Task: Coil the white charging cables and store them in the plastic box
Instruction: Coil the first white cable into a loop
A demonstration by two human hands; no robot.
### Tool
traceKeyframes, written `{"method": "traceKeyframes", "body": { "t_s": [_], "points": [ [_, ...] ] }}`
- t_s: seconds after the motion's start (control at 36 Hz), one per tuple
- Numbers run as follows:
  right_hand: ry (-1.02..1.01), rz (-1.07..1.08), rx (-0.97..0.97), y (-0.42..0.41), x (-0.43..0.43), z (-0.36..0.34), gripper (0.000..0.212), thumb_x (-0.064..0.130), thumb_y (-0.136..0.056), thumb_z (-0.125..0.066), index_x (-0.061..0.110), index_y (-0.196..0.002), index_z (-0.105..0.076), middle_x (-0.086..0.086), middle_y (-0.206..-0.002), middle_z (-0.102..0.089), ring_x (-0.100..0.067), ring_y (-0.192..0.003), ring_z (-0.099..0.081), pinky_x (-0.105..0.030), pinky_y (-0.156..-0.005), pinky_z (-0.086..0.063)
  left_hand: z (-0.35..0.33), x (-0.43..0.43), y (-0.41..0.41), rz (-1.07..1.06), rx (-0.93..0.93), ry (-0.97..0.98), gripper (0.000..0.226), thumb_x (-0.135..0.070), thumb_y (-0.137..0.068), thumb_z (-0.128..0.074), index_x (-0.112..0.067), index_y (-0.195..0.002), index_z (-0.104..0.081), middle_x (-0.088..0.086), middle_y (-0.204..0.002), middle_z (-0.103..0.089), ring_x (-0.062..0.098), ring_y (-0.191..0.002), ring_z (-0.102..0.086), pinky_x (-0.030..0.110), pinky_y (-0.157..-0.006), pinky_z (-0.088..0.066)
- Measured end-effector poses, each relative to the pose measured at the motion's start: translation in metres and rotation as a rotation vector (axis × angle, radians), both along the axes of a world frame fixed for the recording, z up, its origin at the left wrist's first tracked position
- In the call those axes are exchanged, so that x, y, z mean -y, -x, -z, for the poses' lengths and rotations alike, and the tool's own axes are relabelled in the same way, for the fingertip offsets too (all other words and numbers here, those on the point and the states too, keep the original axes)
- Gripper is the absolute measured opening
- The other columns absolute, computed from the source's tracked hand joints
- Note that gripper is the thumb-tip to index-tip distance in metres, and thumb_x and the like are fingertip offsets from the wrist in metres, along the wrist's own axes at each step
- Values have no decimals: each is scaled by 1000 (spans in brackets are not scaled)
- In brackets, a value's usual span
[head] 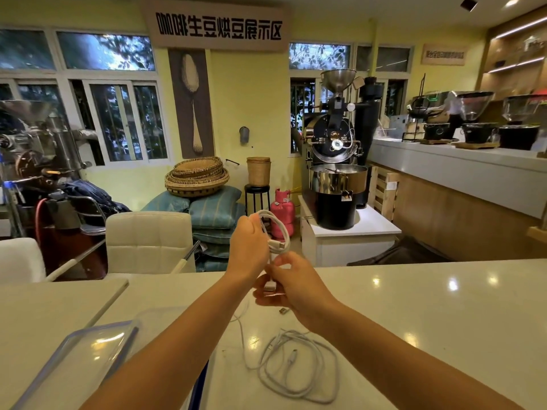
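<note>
Coffee-roasting room: yellow walls, black roaster (337, 161) at the back, white chair (148, 238) beyond the pale, glossy desk (444, 306).

Task things. 1 white cable (279, 224) is up in the air above the desk's far edge, between the 2 hands, partly looped. More loose cables (299, 366) lie in a slack tangle on the desk, near the right forearm. Plastic box (97, 327), clear with a blue rim, sits at lower left, partly crossed by the left forearm. Whether anything is in it I cannot tell.

Handling, as judged. Cable looks thin, light and limp, with some spring, so the loops will likely want to open when let go. Smooth jacket, probably a bit slippery. Plugs are the only stiff parts. The joint where cord meets plug is the likely weak spot, so no sharp bends there. Best hold: 1 hand across the gathered loops, the other feeding cord, plug ends tucked in.

Hands. Left hand (248, 247) raised, arm stretched forward, fingers curled round the top of the loop, gripping it. Right hand (296, 287) lower and just beside it, arm reaching in from the right, fingers bent and pinching the cord near a flat plug (269, 287). Other plug (281, 245) sticks out between the 2 hands. Both hands hold the same cable.
</note>
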State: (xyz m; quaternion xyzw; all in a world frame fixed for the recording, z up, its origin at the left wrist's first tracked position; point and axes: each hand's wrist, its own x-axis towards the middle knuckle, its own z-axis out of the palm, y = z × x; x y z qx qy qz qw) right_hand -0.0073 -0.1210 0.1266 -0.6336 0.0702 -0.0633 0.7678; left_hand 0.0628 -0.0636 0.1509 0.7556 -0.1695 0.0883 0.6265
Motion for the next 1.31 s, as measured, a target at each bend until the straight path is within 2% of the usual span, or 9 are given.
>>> {"method": "traceKeyframes", "body": {
  "t_s": [0.08, 0.22, 0.36, 0.53, 0.64, 0.78, 1.03, 1.22, 1.31],
  "points": [
    [86, -5, 62, 3, 3, -5, 13, 8, -95, -39, 8, -88, -50, -8, -69, -60, -11, -51, -60, -20, -49, -55, 3, -4, -5, -25, 59, -41, 31, -26, -99, -25, -17, -73, -39, 3, -69, -46, 15, -63, -44, 27, -57, -35],
    [206, -97, 96, 4, 11, -12, 17, 3, -91, -42, 2, -93, -58, -6, -75, -65, -8, -57, -65, -18, -55, -56, 6, -9, -6, -13, 121, -111, 26, -25, -99, -26, -6, -89, -41, 1, -68, -46, 20, -68, -47, 29, -57, -37],
    [643, -23, 254, 5, 23, -19, 15, 13, -89, -53, 13, -75, -58, 0, -66, -60, 2, -49, -57, -11, -49, -46, 5, -12, -1, 56, 188, -237, 27, -26, -99, -25, -7, -89, -41, -3, -69, -43, 11, -63, -44, 17, -51, -37],
    [849, 70, 327, 0, 36, -24, 19, 17, -88, -54, 24, -70, -53, 8, -88, -42, -10, -85, -45, -14, -75, -39, 1, -14, 0, 194, 150, -215, 31, -28, -99, -23, -9, -83, -43, 1, -69, -44, 13, -62, -41, 25, -56, -36],
    [887, 64, 341, 1, 41, -22, 22, 17, -91, -50, 1, -101, -62, 7, -118, -31, -14, -118, -34, -30, -103, -36, -1, -17, 4, 312, 120, -145, 35, -26, -99, -24, -19, -67, -37, 3, -63, -41, 14, -54, -37, 27, -52, -33],
    [812, 26, 351, 2, 38, -23, 30, 15, -93, -43, -5, -110, -57, 2, -138, -24, -13, -125, -31, -39, -108, -36, -3, -20, 7, 406, 128, -107, 35, -23, -99, -24, -17, -68, -37, 3, -58, -42, 11, -47, -39, 21, -45, -35],
    [402, 49, 346, 0, 39, -23, 12, 8, -84, -58, 18, -80, -54, -1, -85, -61, -21, -79, -63, -26, -69, -56, -6, -24, 7, 498, 57, -44, 31, -25, -99, -24, -22, -78, -47, 2, -71, -51, 11, -60, -53, 21, -50, -48],
    [297, 21, 338, -1, 38, -24, 12, 4, -81, -59, 14, -76, -56, 1, -92, -59, -24, -100, -56, -38, -91, -46, -7, -26, 4, 622, -111, 72, 31, -26, -99, -22, -24, -92, -52, 5, -89, -58, 14, -77, -58, 19, -62, -55],
    [275, -25, 321, -1, 38, -24, 13, 3, -84, -56, 14, -76, -55, 1, -89, -60, -18, -91, -59, -31, -84, -50, -7, -26, 4, 654, -149, 90, 32, -26, -99, -22, -23, -94, -53, 5, -91, -59, 15, -81, -59, 21, -65, -56]
  ]
}}
